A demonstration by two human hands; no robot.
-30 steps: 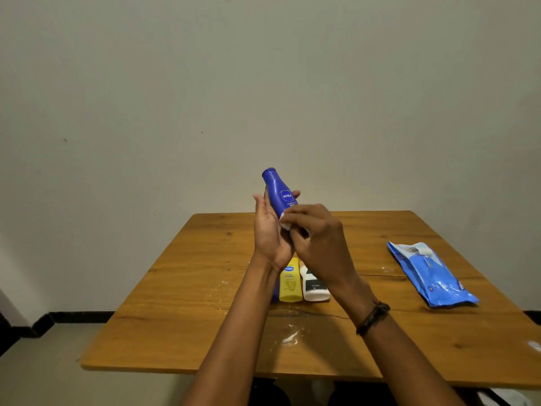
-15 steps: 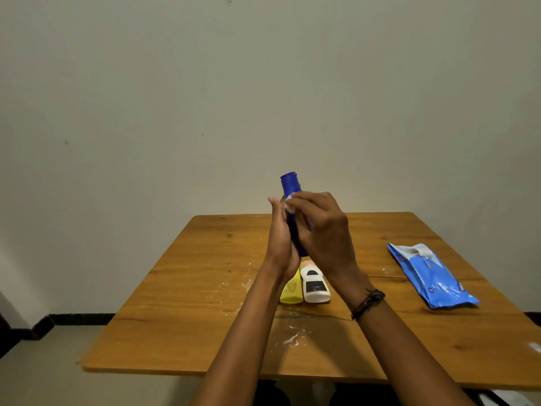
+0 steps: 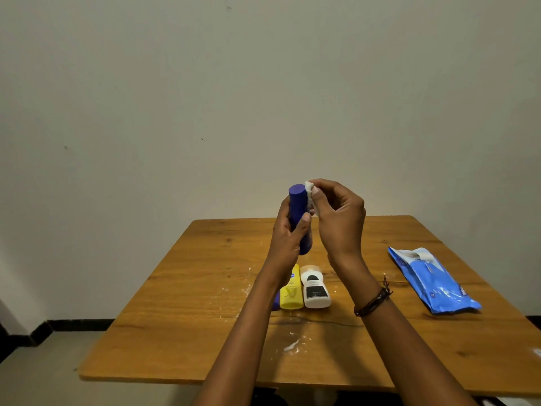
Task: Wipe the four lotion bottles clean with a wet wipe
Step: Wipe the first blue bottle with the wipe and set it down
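My left hand (image 3: pixel 288 240) grips a dark blue lotion bottle (image 3: pixel 298 208) upright above the table, cap end toward me. My right hand (image 3: pixel 336 219) pinches a small white wet wipe (image 3: pixel 309 191) against the bottle's upper right side. On the table below lie a yellow bottle (image 3: pixel 291 293) and a white bottle with a black label (image 3: pixel 314 290), side by side. A sliver of another blue bottle (image 3: pixel 275 301) shows left of the yellow one, mostly hidden by my left forearm.
A blue wet-wipe pack (image 3: pixel 430 279) lies on the right of the wooden table (image 3: pixel 181 317). White smears (image 3: pixel 292 344) spot the tabletop near the front middle. A plain wall stands behind the table; floor shows at the left.
The blue bottle has turned from tilted, label toward me, to upright with its end facing me. My right hand with the wipe slid up from the bottle's middle to near its top.
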